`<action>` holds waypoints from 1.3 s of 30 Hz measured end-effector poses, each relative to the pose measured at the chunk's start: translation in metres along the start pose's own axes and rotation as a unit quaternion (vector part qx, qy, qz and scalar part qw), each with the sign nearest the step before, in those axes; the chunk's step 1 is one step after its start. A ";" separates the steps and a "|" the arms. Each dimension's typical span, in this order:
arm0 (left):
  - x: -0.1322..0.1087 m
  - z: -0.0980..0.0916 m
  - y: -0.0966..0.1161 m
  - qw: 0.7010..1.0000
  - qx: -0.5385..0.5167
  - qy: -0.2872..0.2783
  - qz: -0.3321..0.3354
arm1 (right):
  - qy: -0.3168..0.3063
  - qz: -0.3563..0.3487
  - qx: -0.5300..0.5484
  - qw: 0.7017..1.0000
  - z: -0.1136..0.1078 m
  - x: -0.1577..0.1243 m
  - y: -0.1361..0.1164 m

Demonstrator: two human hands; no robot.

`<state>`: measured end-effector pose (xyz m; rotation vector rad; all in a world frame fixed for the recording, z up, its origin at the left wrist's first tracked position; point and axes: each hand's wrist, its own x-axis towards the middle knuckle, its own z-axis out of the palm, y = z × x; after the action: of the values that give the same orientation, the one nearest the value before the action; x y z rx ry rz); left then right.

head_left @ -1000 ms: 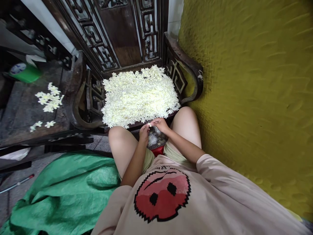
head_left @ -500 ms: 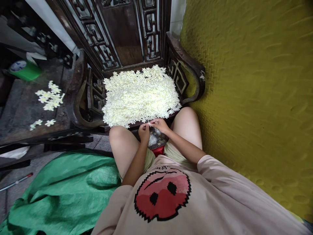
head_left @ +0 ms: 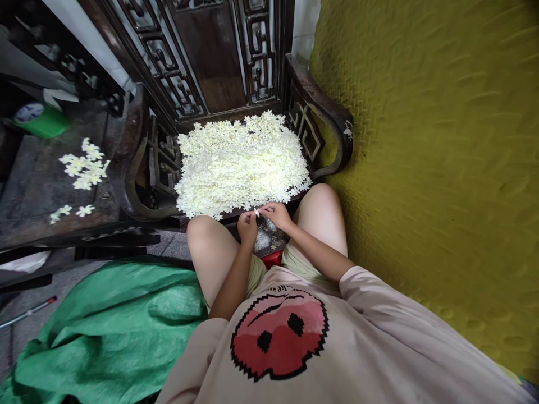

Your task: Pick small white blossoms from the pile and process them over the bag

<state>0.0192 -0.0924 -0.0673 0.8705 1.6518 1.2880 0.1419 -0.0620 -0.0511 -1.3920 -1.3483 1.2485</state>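
A big heap of small white flowers (head_left: 241, 164) covers the seat of a dark carved wooden chair (head_left: 314, 106) in front of my knees. Just below the heap's front edge, my left hand (head_left: 247, 225) and my right hand (head_left: 275, 214) meet. Both are closed in a pinch on one small white flower (head_left: 256, 212) held between their fingertips. Under my hands, between my thighs, lies a dark speckled surface with loose petals (head_left: 266, 237) and a red object (head_left: 273, 258) beneath it.
A dark wooden side table (head_left: 37, 191) at the left carries a few scattered white flowers (head_left: 84, 167) and a green container (head_left: 40, 120). A green tarp (head_left: 109, 331) lies on the floor at lower left. A yellow textured wall (head_left: 433, 168) stands close on the right.
My hands have stayed together at the heap's front edge; the fingers shifted slightly on the small flower. The view has nudged a little.
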 end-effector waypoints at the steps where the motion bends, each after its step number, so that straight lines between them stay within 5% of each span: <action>1: 0.000 0.000 -0.001 1.000 -0.004 0.001 -0.008 | 0.007 0.003 -0.007 1.000 0.000 0.000 0.000; 8: 0.002 -0.001 -0.003 0.999 -0.025 0.023 -0.019 | 0.080 0.029 0.010 0.996 -0.011 0.013 0.002; 15: 0.002 -0.002 0.000 0.994 -0.075 0.028 -0.078 | 0.265 -0.049 -0.010 0.963 -0.062 0.113 -0.024; 18: 0.001 -0.003 0.001 0.993 -0.080 0.029 -0.087 | 0.249 -0.045 -0.069 0.965 -0.079 0.136 -0.029; 22: 0.001 -0.001 0.001 0.991 -0.089 0.029 -0.093 | 0.162 -0.058 -0.118 0.978 -0.068 0.097 -0.017; 27: 0.000 0.005 0.002 0.991 -0.095 0.000 -0.093 | -0.036 -0.025 -0.083 0.996 -0.025 0.019 0.005; 39: 0.001 0.001 0.001 0.952 -0.201 -0.092 -0.211 | -0.076 0.017 0.034 0.996 -0.008 0.006 0.003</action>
<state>0.0196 -0.0912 -0.0661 0.3517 1.2744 1.1435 0.1501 -0.0554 -0.0529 -1.3000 -1.3742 1.4340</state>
